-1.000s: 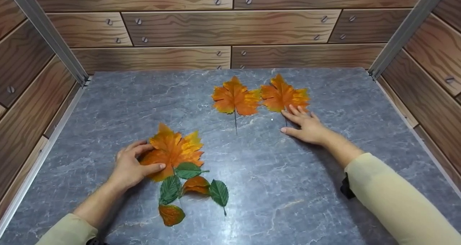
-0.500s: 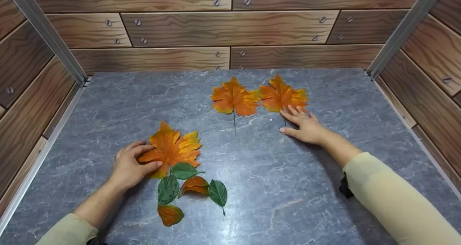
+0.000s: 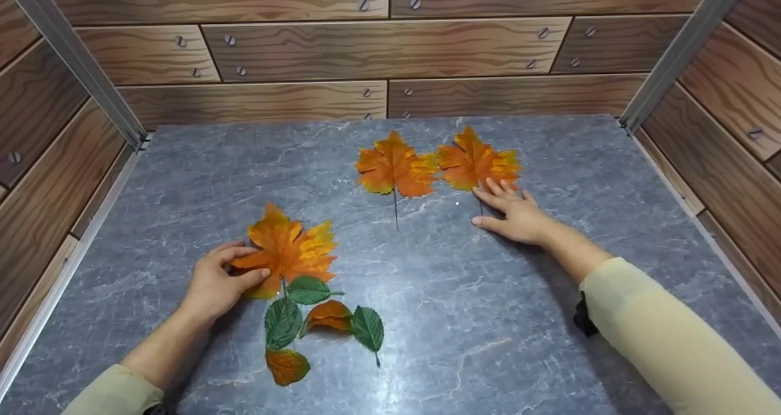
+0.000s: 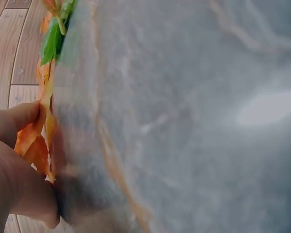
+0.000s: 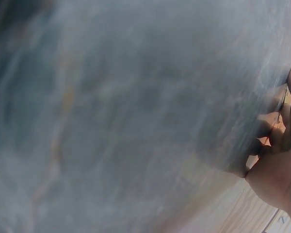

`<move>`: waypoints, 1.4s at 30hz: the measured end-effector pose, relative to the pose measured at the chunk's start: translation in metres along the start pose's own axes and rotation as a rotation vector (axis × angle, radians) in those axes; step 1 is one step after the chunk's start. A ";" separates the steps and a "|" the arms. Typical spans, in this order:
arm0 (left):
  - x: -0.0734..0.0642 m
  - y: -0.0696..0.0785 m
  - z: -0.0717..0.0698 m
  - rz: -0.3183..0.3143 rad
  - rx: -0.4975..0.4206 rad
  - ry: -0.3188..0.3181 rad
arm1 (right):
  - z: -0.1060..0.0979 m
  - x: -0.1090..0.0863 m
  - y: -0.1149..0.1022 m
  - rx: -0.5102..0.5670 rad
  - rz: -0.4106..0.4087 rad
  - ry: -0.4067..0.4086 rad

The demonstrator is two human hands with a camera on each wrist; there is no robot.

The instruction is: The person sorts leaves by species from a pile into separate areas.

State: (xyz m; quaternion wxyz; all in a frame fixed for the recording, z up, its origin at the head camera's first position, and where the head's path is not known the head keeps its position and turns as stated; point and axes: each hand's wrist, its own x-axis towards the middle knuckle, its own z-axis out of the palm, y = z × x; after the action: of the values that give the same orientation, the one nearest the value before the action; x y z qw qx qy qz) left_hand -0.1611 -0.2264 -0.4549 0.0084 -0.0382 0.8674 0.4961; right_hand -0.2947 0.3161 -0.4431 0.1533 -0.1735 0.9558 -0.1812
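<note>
Leaves lie in two groups on the grey stone-patterned tabletop (image 3: 488, 342), and the hands work one group each. Nearest, at the near left, a loose cluster of small leaves (image 3: 317, 326), green and orange-brown, spreads flat with stems crossing; it sits just below the big leaf and one green leaf overlaps its lower edge.

Just beyond it, the left hand (image 3: 215, 282) pinches the left side of the near maple leaf (image 3: 287, 250): the thumb lies on top of the blade and the fingers curl round its left edge, a grip that judging by its shape suits sliding or lifting the leaf free of the small ones. The left wrist view shows the same orange edge caught between thumb and fingers.

Farther off and to the right, the right hand (image 3: 515, 210) lies flat with fingers straight, fingertips resting on the near edge of the right maple leaf (image 3: 479, 162), likely to keep it pressed in place. The middle maple leaf (image 3: 395, 168) lies just beside it, tips touching, stem pointing toward the near side, so the two form a row.

Compared with the earlier pictures, the near maple leaf has shifted a little farther and leftward with the left hand; the right hand and the far pair have not moved.
</note>
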 end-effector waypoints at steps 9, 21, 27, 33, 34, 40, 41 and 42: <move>0.001 0.007 -0.003 -0.106 -0.173 0.053 | 0.000 0.002 -0.002 0.003 -0.004 0.002; 0.009 0.015 -0.006 -0.093 -0.270 0.047 | 0.003 0.003 -0.002 0.004 0.004 -0.004; 0.011 0.022 -0.009 -0.018 -0.279 0.052 | 0.003 0.002 -0.001 0.014 0.002 -0.004; 0.014 0.034 -0.011 0.055 -0.268 0.077 | 0.002 0.001 0.000 0.008 0.006 0.003; 0.015 0.036 -0.011 0.058 -0.265 0.077 | 0.002 0.000 0.000 0.007 0.006 0.004; 0.020 0.048 -0.014 0.100 -0.279 0.063 | 0.001 -0.001 0.000 0.005 -0.004 0.008; 0.021 0.050 -0.015 0.108 -0.283 0.062 | 0.000 -0.001 0.000 0.004 -0.007 0.009; 0.023 0.052 -0.015 0.116 -0.281 0.062 | 0.000 0.000 -0.001 0.003 -0.009 0.011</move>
State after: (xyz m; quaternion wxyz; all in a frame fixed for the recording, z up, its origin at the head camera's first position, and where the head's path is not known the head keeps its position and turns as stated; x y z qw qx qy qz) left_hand -0.1873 -0.2146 -0.4033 -0.0527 -0.0042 0.7900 0.6108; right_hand -0.2940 0.3157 -0.4431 0.1475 -0.1766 0.9556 -0.1843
